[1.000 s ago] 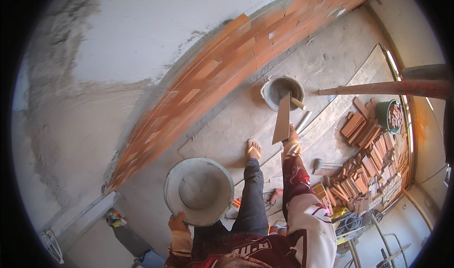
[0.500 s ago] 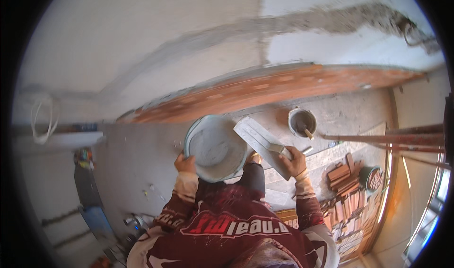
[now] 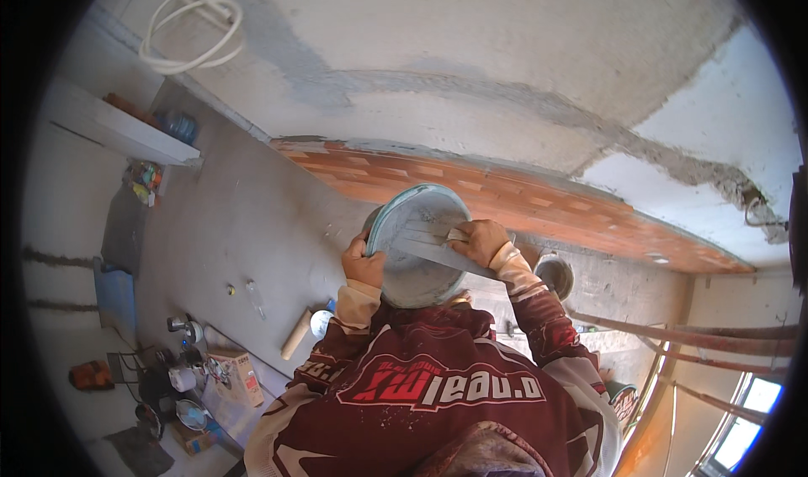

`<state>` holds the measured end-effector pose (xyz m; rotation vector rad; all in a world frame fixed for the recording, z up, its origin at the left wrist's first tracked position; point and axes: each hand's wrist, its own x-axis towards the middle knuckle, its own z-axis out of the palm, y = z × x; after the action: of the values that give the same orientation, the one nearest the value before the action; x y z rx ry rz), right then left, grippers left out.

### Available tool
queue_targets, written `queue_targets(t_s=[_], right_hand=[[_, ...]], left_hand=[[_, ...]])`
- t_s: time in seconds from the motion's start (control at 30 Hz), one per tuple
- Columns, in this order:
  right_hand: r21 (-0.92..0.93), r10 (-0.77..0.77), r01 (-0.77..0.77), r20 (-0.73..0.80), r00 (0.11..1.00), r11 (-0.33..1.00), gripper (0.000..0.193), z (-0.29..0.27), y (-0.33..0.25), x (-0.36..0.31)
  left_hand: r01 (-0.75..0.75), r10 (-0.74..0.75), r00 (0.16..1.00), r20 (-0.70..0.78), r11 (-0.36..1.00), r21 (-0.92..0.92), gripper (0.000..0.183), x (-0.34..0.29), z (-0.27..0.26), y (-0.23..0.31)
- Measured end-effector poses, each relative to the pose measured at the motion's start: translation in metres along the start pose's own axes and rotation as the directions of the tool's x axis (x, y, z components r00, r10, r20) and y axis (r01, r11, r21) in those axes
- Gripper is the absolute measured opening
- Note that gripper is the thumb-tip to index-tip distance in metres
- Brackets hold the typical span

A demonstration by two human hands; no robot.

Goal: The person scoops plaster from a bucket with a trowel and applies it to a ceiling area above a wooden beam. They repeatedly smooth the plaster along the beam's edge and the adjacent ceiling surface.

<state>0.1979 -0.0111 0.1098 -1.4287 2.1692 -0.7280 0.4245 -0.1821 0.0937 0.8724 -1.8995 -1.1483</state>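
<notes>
My left hand (image 3: pixel 364 263) grips the left rim of a round green-rimmed basin (image 3: pixel 422 288), fingers wrapped round its edge. Grey residue coats the basin's inside, which is tilted toward the wall. In my right hand (image 3: pixel 482 243) is the handle of a flat rectangular plastering trowel (image 3: pixel 427 246). Its blade lies inside the basin's opening and reaches out past the right rim under my hand. Whether any mortar sits on the blade cannot be made out.
Ahead rises a plastered wall (image 3: pixel 505 23) with a rough grey band and exposed brick (image 3: pixel 539 199) along its foot. A bucket (image 3: pixel 554 275) stands beyond my right forearm. Reddish poles (image 3: pixel 715 336) jut in from the right. A carton (image 3: pixel 236 378) and household items are at lower left.
The trowel has moved left from beside the basin into its opening. The basin is tipped more steeply. My view has turned left, showing more of the floor and items there.
</notes>
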Motion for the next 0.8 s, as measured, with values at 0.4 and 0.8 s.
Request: queue_targets(t_s=[0.4, 0.8], right_hand=[[0.071, -0.071, 0.081, -0.13, 0.989, 0.994, 0.041, 0.051, -0.107, 0.103], [0.118, -0.128, 0.135, -0.069, 0.989, 0.984, 0.04, 0.088, -0.107, 0.186]], left_hand=[[0.509, -0.564, 0.82, -0.097, 0.796, -0.328, 0.04, 0.095, -0.138, -0.09], [0.487, -0.604, 0.718, -0.347, 0.791, -0.37, 0.028, 0.142, -0.181, -0.1]])
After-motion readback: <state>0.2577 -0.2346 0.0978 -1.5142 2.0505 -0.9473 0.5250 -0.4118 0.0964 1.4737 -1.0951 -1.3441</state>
